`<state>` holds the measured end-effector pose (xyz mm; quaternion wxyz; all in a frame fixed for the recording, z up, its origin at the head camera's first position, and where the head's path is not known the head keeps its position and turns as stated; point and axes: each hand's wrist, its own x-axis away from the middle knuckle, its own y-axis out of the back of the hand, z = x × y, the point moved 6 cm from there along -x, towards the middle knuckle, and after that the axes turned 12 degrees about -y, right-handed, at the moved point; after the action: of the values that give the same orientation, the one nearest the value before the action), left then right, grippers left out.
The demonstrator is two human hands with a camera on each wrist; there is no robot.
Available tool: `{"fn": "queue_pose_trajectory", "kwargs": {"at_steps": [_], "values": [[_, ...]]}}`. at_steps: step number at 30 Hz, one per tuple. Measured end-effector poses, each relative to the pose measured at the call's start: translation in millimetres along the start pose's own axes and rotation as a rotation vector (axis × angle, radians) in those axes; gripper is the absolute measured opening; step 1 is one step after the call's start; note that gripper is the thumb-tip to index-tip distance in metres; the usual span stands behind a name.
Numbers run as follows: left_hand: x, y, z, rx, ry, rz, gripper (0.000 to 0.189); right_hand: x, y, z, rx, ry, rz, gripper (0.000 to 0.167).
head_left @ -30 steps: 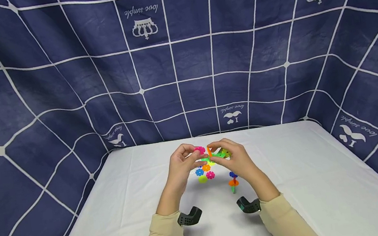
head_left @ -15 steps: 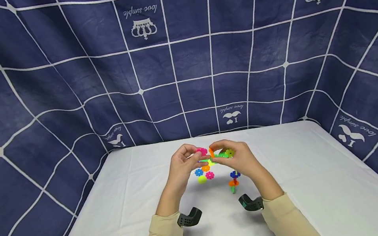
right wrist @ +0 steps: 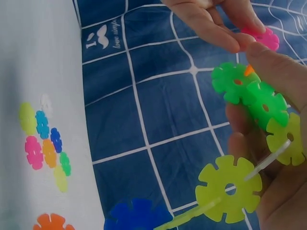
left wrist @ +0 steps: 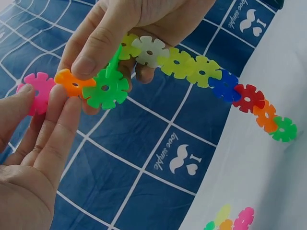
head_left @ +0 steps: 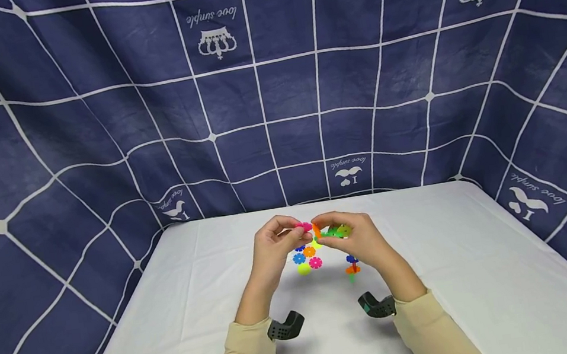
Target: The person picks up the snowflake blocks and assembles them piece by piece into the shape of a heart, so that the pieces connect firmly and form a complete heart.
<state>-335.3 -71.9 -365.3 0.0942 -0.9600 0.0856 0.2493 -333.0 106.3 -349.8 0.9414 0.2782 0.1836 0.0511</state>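
Observation:
Between the thumb and fingers of my left hand (head_left: 273, 252) is a pink snowflake disc (left wrist: 43, 86), notched round its rim. My right hand (head_left: 351, 236) pinches an orange snowflake disc (left wrist: 66, 81), the end piece of a linked chain. Pink and orange edges meet in the left wrist view. From the orange disc the chain runs through a green disc (left wrist: 113, 97), yellow ones (left wrist: 205, 76), a blue disc (left wrist: 221, 86) and a red disc (left wrist: 247, 101). It hangs down to another green disc (left wrist: 285, 130). The right fingers hide part of the chain.
Several loose snowflake discs, among them a pink one (head_left: 316, 263) and a light blue one (head_left: 299, 258), lie on the white-covered table (head_left: 198, 308) beyond the forearms. A dark blue checked curtain (head_left: 288, 92) encloses the table's back and sides.
The pink disc in my left hand has shifted right, up against the orange disc. My right hand has moved slightly right, and the chain's hanging end has risen a little.

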Motion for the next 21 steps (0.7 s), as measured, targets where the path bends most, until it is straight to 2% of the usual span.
{"fn": "queue_pose_trajectory", "kwargs": {"at_steps": [7,15,21], "values": [[-1.1,0.1,-3.8,-0.057,-0.036,-0.020,0.019,1.0,-0.8,2.6,0.049,0.012,-0.011,0.037],[-1.7,0.2,-5.7,-0.148,-0.096,-0.060,0.014,2.5,-1.2,7.0,0.074,0.075,-0.037,0.035],[-0.9,0.8,-4.5,-0.188,-0.102,-0.045,0.011,3.0,-1.8,8.6,0.070,0.113,-0.032,0.036]]}}
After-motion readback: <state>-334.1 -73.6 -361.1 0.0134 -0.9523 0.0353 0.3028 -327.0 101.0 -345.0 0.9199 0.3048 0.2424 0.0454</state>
